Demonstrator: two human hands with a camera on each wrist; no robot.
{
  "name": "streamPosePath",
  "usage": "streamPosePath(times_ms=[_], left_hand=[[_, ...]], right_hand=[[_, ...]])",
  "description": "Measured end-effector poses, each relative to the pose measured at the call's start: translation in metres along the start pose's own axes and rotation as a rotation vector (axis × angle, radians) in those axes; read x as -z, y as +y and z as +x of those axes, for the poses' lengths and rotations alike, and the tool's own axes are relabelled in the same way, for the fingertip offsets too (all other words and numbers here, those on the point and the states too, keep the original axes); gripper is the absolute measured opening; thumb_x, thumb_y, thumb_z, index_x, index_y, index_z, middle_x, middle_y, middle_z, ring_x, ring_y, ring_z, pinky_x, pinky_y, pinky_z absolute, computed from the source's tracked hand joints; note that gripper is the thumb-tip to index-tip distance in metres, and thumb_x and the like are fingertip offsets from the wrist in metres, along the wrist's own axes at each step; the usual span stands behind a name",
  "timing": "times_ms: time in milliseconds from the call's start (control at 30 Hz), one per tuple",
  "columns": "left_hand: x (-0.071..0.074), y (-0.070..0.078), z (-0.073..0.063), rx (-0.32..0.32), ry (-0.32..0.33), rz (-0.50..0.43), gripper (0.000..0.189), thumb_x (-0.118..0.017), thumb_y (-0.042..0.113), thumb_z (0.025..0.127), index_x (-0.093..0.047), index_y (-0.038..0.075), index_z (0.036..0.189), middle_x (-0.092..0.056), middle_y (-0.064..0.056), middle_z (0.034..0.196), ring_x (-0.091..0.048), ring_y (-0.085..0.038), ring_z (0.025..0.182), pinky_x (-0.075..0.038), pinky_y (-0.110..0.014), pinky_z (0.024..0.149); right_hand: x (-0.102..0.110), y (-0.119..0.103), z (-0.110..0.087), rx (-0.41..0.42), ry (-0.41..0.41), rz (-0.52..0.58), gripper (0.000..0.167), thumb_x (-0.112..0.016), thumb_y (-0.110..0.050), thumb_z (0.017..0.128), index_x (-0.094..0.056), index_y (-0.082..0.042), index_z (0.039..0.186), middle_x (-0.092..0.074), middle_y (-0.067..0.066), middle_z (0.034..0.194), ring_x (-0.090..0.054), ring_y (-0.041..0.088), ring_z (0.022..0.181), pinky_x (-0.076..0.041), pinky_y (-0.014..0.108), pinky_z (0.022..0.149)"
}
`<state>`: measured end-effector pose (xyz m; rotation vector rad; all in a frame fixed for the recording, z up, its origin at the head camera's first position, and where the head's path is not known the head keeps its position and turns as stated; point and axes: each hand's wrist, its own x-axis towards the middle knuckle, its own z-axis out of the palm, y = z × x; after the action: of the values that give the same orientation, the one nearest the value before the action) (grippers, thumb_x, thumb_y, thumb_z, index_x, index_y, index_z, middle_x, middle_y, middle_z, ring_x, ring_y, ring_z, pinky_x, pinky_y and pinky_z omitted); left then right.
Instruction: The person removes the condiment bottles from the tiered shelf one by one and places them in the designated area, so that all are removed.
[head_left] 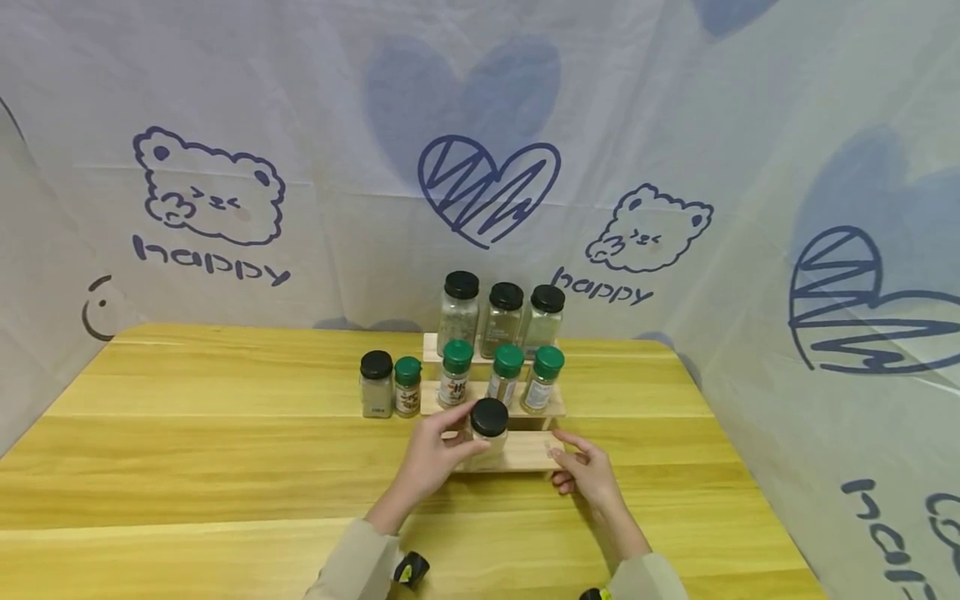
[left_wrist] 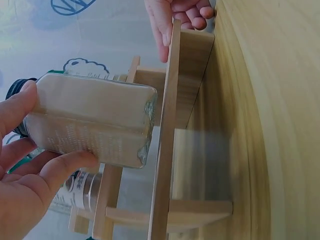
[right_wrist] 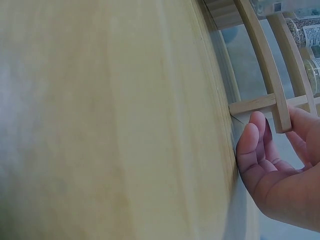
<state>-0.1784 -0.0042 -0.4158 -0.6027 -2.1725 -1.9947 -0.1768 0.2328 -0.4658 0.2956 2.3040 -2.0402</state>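
Note:
My left hand [head_left: 435, 454] grips a glass spice jar [left_wrist: 90, 120] with a black lid and pale powder inside. Its thumb and fingers lie around the jar's sides and lid. Upright, the jar is close over the left part of the bottom step [head_left: 528, 450] of a wooden tiered spice rack. At that step's right end, my right hand [head_left: 588, 475] holds the board between thumb and fingers. The right wrist view shows fingers [right_wrist: 250, 142] curled beside the end of the rack [right_wrist: 265, 65].
Three black-lidded jars [head_left: 502, 321] stand on the rack's top step, three green-capped bottles [head_left: 453, 379] on the middle one. Left of the rack, a black-lidded jar [head_left: 377, 387] and a green-capped bottle [head_left: 408, 390] stand on the wooden table [head_left: 225, 442]. A printed sheet [head_left: 337, 233] hangs behind.

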Motion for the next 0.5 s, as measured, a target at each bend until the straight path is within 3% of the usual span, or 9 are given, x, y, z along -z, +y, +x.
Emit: streamPosePath(times_ms=[233, 500], left_hand=[[0.010, 0.004, -0.002, 0.034, 0.022, 0.005, 0.051, -0.074, 0.000, 0.069, -0.056, -0.006, 0.116, -0.059, -0.013, 0.084, -0.054, -0.022, 0.075, -0.051, -0.027, 0.074], [0.022, 0.005, -0.007, 0.050, 0.043, -0.014, 0.050, -0.073, -0.001, 0.069, -0.057, -0.004, 0.116, -0.060, -0.018, 0.108, -0.056, -0.019, 0.082, -0.050, -0.026, 0.075]], right_hand=[[0.000, 0.000, -0.001, 0.008, -0.003, 0.007, 0.036, -0.056, -0.001, 0.086, -0.051, 0.003, 0.122, -0.059, 0.010, 0.061, -0.055, 0.013, 0.047, -0.046, 0.021, 0.040], [0.000, 0.000, 0.000, 0.000, -0.008, 0.015, 0.036, -0.056, -0.001, 0.086, -0.051, 0.004, 0.121, -0.059, 0.011, 0.062, -0.055, 0.012, 0.047, -0.046, 0.021, 0.041]])
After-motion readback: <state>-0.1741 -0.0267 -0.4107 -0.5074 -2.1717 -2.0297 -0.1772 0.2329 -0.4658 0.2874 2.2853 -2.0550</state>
